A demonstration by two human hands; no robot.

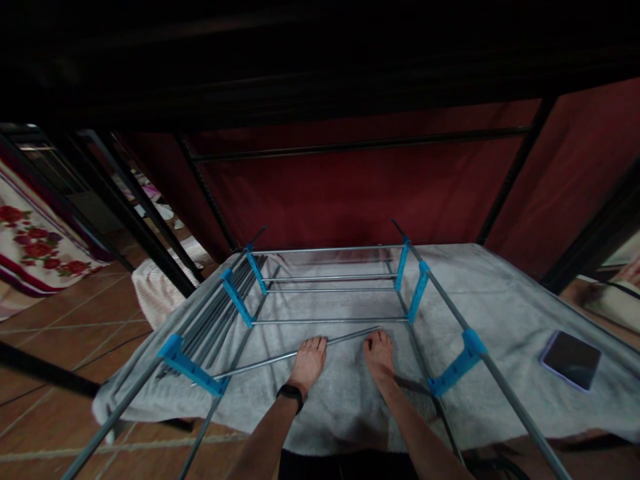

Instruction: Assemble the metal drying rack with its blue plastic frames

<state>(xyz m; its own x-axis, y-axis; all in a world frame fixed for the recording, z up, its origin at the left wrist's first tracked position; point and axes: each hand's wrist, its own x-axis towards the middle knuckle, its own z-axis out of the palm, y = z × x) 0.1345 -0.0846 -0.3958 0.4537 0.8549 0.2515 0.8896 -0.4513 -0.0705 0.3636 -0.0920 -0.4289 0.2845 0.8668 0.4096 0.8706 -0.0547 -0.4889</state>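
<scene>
A thin grey metal rod [270,361] slants across the near part of a frame of grey tubes and blue plastic brackets. My left hand [309,363], with a black band at the wrist, is closed around the rod near its middle. My right hand [380,355] has its fingers curled at the rod's right end. The rod's left end lies by the near left blue bracket [195,367]; whether it sits in a hole I cannot tell. Opposite stands the near right blue bracket [457,367]. Farther back, several crossbars [330,322] span the left and right brackets.
Several loose grey tubes [225,313] lie along the left side on the grey blanket [500,293]. A phone or tablet [571,360] rests at the right. Black bed-frame posts [520,173] and a red curtain [350,193] stand behind; a dark beam hangs overhead.
</scene>
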